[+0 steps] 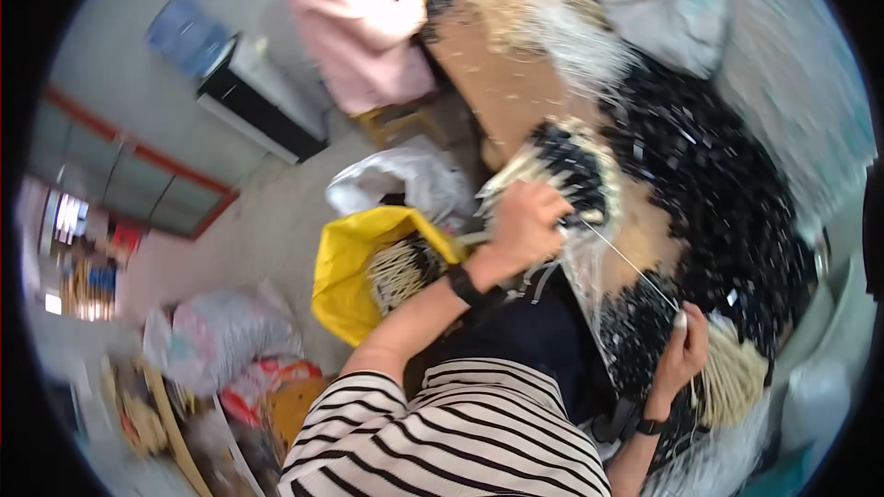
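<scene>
My left hand (529,219), smeared a little by motion, is closed beside a bundle of cream cords with black ends (575,170) at the table's edge. A thin pale cord (631,264) runs taut from beside its fingers down to my right hand (683,354). There my right thumb and fingers pinch the cord's lower end, with something white at the fingertips. Exactly how the left fingers grip the cord is partly hidden. A hank of cream cords (732,377) lies just right of my right hand. Small black pieces (635,336) are heaped beside it.
A large heap of black pieces (718,193) covers the table's right side. Left of my legs stands a yellow bag (345,267) holding cream cords, with a white plastic bag (396,175) behind. Across the brown table (497,83) a person in pink (364,37) works.
</scene>
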Tool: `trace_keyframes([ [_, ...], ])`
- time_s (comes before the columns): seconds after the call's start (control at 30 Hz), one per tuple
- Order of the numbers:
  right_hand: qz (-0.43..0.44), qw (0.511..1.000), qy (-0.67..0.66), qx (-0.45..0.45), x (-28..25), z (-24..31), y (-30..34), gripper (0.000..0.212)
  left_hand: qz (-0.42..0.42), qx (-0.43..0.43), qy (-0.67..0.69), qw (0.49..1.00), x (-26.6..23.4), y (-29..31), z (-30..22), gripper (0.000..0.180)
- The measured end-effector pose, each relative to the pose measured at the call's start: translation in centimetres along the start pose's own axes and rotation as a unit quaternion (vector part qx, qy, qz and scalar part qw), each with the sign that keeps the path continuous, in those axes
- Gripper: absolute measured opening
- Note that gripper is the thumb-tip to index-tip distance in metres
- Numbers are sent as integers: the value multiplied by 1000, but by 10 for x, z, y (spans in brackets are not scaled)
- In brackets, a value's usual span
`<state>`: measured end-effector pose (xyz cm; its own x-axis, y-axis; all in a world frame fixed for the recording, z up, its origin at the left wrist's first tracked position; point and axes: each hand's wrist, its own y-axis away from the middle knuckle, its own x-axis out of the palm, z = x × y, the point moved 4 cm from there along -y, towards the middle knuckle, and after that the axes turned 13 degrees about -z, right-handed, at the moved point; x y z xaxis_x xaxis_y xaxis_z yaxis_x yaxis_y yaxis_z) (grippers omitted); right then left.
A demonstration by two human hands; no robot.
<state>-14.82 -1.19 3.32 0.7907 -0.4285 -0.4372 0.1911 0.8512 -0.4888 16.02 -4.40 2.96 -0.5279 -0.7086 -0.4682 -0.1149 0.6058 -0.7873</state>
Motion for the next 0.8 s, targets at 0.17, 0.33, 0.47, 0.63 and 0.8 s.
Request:
trace_keyframes([
  [0.17,122,992,11,12,8,13,33,13,-46,31,-42,998,54,-54,24,19],
  [0.33,130,991,7,42,1,-1,49,16,18,13,-178,984,79,-61,41,52],
  [0.47,19,992,82,98,-43,-36,43,15,174,19,159,972,113,-38,-60,39],
  [0.63,-73,946,314,28,-104,-70,34,15,305,119,321,889,192,0,-128,34],
  [0.8,4,895,437,89,-125,-101,44,9,323,200,201,903,228,10,-128,36],
])
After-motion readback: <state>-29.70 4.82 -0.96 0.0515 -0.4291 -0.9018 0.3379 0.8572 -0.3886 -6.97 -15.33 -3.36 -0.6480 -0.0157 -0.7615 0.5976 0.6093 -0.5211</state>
